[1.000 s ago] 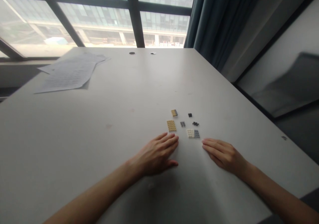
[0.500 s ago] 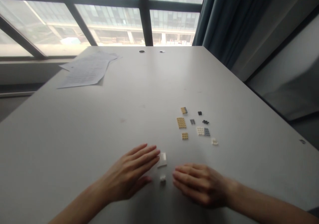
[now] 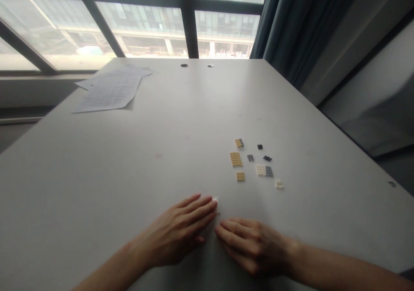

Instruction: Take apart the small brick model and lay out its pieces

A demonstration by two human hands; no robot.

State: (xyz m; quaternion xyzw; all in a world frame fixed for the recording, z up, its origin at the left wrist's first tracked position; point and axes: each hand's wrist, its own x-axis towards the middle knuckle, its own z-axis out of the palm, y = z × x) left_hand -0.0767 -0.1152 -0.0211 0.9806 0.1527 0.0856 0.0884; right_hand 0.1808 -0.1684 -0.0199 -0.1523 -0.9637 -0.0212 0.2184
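My left hand (image 3: 184, 230) lies palm down with its fingers stretched out. Its fingertips cover most of a small white plastic piece (image 3: 216, 203), and only the far right edge of that piece shows. Close on the right is my right hand (image 3: 247, 244), its fingers bent and pressed together, with the tips beside the left fingers. Whatever they may hold is hidden. A second, smaller white piece is out of sight near the fingertips.
Beyond my right hand lie yellow studded bricks (image 3: 236, 159), white and grey bricks (image 3: 264, 170), a small white brick (image 3: 279, 184) and black pieces (image 3: 267, 158). Printed papers (image 3: 113, 90) rest at the far left of the white table (image 3: 129, 174).
My left hand has slid right over the larger white piece. My right hand has moved slightly left, and the smaller white piece between the hands has gone out of sight.
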